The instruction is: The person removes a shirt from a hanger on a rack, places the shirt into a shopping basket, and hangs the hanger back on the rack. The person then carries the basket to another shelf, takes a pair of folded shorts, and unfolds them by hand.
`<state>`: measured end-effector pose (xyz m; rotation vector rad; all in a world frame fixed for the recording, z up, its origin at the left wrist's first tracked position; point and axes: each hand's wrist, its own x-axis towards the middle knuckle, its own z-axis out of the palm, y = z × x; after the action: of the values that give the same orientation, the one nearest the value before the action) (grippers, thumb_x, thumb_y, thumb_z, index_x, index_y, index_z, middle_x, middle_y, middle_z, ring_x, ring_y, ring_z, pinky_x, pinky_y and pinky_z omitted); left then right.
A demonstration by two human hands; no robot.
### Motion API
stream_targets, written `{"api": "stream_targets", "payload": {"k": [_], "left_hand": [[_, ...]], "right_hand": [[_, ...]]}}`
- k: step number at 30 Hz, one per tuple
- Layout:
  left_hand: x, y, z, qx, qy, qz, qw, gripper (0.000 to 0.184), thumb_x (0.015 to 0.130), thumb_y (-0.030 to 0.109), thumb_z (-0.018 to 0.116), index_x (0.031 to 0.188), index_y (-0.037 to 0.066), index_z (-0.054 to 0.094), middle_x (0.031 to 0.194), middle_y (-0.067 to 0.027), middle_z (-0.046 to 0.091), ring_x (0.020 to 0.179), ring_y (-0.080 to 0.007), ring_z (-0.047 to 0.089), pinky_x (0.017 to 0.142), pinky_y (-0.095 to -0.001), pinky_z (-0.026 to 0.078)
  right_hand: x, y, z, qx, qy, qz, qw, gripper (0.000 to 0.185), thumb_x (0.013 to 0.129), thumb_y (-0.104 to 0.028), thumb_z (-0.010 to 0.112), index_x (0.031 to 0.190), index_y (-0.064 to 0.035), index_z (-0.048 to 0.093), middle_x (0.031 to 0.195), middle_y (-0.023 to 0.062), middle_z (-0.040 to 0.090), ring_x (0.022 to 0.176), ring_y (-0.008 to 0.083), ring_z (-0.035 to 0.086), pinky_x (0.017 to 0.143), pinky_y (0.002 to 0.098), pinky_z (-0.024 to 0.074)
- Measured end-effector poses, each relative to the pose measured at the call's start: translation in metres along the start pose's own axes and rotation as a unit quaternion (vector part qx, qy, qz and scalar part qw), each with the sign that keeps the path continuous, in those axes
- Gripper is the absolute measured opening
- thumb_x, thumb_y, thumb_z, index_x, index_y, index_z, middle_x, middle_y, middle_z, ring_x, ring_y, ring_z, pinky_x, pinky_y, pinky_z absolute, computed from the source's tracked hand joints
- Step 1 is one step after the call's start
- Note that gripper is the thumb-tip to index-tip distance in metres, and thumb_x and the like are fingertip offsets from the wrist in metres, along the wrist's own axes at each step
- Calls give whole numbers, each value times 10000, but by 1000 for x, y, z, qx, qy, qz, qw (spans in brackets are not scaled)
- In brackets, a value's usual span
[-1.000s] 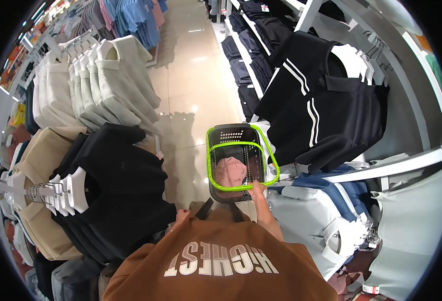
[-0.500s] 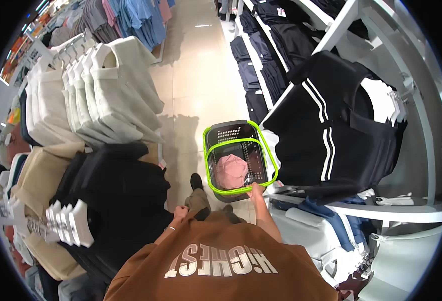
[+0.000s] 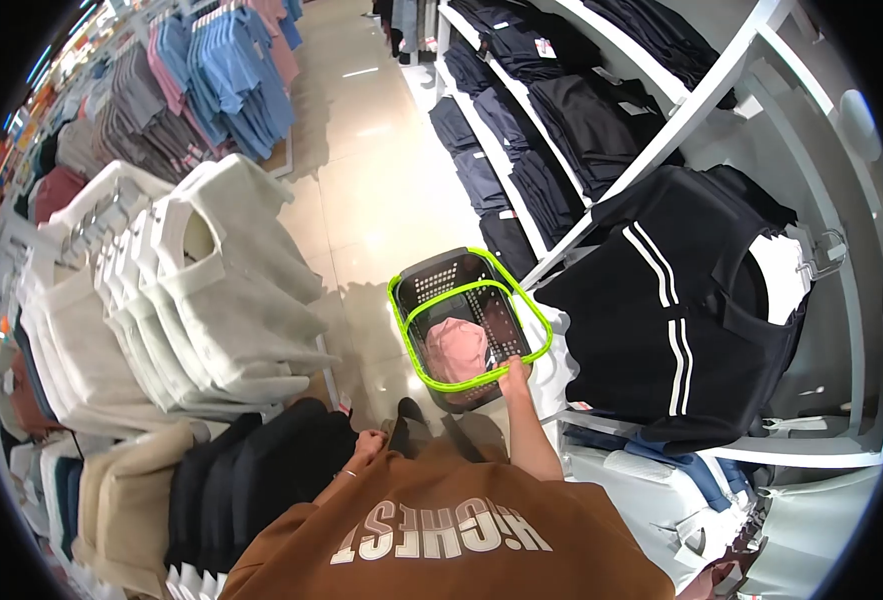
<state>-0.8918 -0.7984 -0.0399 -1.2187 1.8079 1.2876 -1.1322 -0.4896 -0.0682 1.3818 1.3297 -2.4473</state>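
Observation:
My right hand (image 3: 513,374) is closed around the near rim and handle area of a shopping basket (image 3: 408,315). The basket is dark, perforated plastic with a bright green rim and handle. Inside it lies a pink, rounded cloth item (image 3: 457,348) that looks like a hat. My left hand (image 3: 368,444) hangs low beside my body with its fingers curled, and nothing shows in it. Black garments (image 3: 281,450) on a rack are close to its left.
White garments (image 3: 231,310) hang along the left, with blue shirts (image 3: 236,65) beyond. Black striped tops (image 3: 651,310) hang close right of the basket. Shelves of folded dark clothes (image 3: 581,120) line the right side. A tiled aisle (image 3: 346,190) runs ahead between the racks.
The racks and shelves have shifted down in view, and the aisle now slants more to the left. The basket stays in my right hand, slightly turned. My feet have moved.

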Motion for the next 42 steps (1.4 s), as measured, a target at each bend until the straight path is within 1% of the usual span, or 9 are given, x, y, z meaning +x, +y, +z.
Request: {"api": "stream_targets", "payload": {"k": [9, 14, 18, 19, 22, 26, 31, 37, 42], "left_hand": [[51, 41, 1, 15, -26, 3, 1000, 313, 752, 284, 612, 970, 70, 680, 969, -151, 660, 939, -253, 623, 845, -341, 458], [19, 108, 16, 12, 103, 41, 994, 323, 746, 283, 595, 945, 40, 671, 927, -181, 658, 922, -281, 629, 823, -353, 465], [25, 143, 9, -38, 141, 51, 988, 321, 742, 281, 581, 915, 22, 661, 900, -189, 658, 893, -299, 635, 810, -356, 471], [32, 144, 8, -44, 141, 53, 988, 310, 740, 280, 582, 905, 29, 662, 896, -179, 661, 889, -295, 637, 812, -354, 470], [42, 159, -2, -32, 139, 32, 989, 300, 734, 279, 586, 906, 49, 669, 914, -178, 659, 908, -297, 631, 827, -360, 468], [71, 177, -22, 58, 149, 18, 987, 305, 728, 293, 588, 919, 73, 678, 941, -180, 654, 947, -302, 618, 855, -371, 462], [139, 222, -84, 104, 93, 34, 990, 332, 729, 313, 586, 954, 88, 680, 979, -183, 647, 977, -308, 606, 875, -372, 454], [190, 303, -160, 189, 0, 84, 978, 356, 730, 310, 588, 979, 70, 673, 987, -207, 639, 990, -320, 600, 876, -359, 452], [294, 296, -164, 222, -111, 141, 958, 398, 739, 364, 596, 997, 69, 665, 985, -211, 638, 992, -319, 599, 873, -360, 452]], "right_hand": [[40, 17, 53, 44, 17, 35, 998, 85, 787, -32, 482, 755, -84, 423, 636, 44, 411, 534, 178, 425, 549, 393, 447], [54, 14, 94, 32, 79, 69, 994, 98, 789, -44, 476, 817, -104, 404, 610, 29, 385, 499, 174, 415, 503, 399, 418], [67, 2, 114, 43, 3, 174, 984, 71, 804, -135, 466, 807, -112, 399, 595, 29, 396, 464, 178, 398, 496, 412, 409], [86, 6, 112, 45, -20, 256, 966, 161, 803, -239, 500, 782, -120, 394, 599, 29, 416, 484, 179, 414, 533, 410, 426], [47, -35, 160, 29, 17, 265, 964, 239, 790, -323, 530, 730, -130, 402, 579, 22, 416, 511, 182, 433, 582, 401, 444], [40, -49, 192, 35, -63, 227, 971, 309, 766, -316, 583, 600, -156, 378, 543, 6, 390, 524, 183, 438, 626, 376, 451], [52, -22, 225, 94, 10, 163, 982, 325, 727, -227, 627, 598, -160, 337, 535, -4, 355, 473, 140, 371, 548, 311, 413], [28, -10, 267, 111, -11, 107, 988, 266, 759, -163, 608, 638, -152, 371, 541, -17, 355, 466, 112, 376, 458, 259, 354], [12, -18, 292, 104, 64, 74, 990, 256, 759, -165, 611, 644, -152, 383, 533, -24, 358, 437, 102, 359, 418, 248, 334]]}}
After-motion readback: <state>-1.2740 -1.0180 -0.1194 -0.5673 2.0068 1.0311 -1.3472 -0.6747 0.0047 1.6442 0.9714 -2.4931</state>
